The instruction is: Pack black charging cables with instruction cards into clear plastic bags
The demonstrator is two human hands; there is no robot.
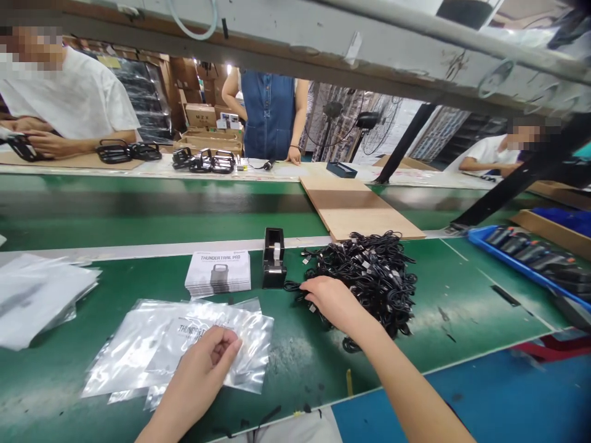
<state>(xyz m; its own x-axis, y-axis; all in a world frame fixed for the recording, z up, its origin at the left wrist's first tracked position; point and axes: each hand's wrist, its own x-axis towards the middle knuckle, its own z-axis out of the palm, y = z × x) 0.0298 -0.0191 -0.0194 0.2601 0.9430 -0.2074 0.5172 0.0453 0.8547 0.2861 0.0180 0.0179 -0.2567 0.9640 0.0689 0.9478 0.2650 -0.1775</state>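
Note:
My left hand (207, 363) is closed in a pinch over a clear plastic bag (161, 363), its fingertips at the bag's right part. A printed booklet shows through the plastic, and more bags lie beneath. My right hand (330, 301) reaches to the left side of a heap of black cables (369, 277); its fingers are closed on a bundled cable (292, 286) there. Behind the bags stands a stack of booklets (218, 272) marked "THUNDER TRAIL PRO". A black tape dispenser (274, 258) sits between that stack and the cables.
More plastic bags (41, 295) lie at the left. A blue tray (530, 261) of dark devices stands at right. A wooden board (360, 209) spans toward the far bench, where black lantern-like frames (217, 161) rest. Several people are behind it. A metal beam (295, 37) crosses overhead.

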